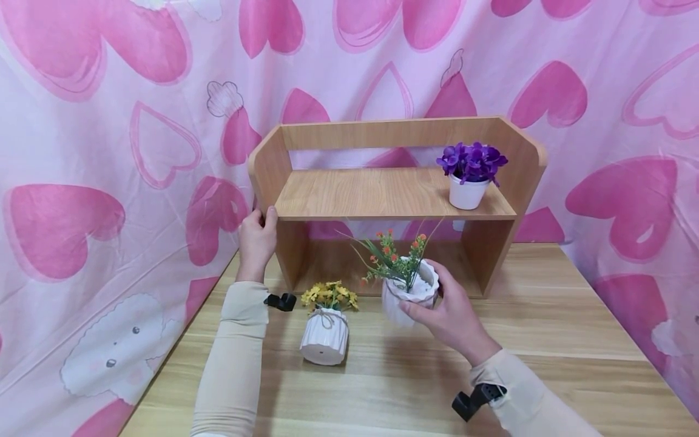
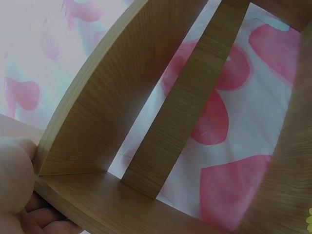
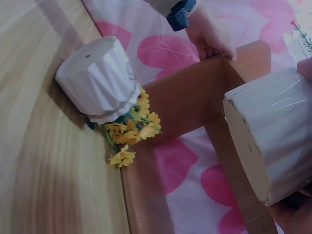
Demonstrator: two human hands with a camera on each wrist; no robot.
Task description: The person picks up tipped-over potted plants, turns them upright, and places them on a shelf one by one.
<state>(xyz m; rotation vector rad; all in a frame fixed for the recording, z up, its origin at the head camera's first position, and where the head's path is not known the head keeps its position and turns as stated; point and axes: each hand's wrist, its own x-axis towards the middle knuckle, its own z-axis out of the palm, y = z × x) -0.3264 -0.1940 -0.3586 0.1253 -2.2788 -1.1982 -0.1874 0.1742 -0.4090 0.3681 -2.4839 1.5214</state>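
My left hand (image 1: 258,243) grips the left side panel of a wooden desk shelf (image 1: 349,191), thumb on the front edge where the upper board meets it. In the left wrist view, that hand (image 2: 22,190) shows at the panel's edge, partly cut off. My right hand (image 1: 450,306) holds a white fluted flowerpot (image 1: 395,303) with small orange flowers (image 1: 390,255), fingers and thumb around its rim. The pot hangs above the table in front of the shelf; its underside shows in the right wrist view. Between my arms, a white pot (image 1: 324,340) with yellow flowers (image 1: 330,296) lies on its side.
A smooth white pot (image 1: 468,193) with purple flowers (image 1: 472,162) stands on the right end of the upper board. The shelf rests on a light wooden table (image 1: 573,340). A pink heart-patterned curtain (image 1: 125,152) hangs behind and along both sides.
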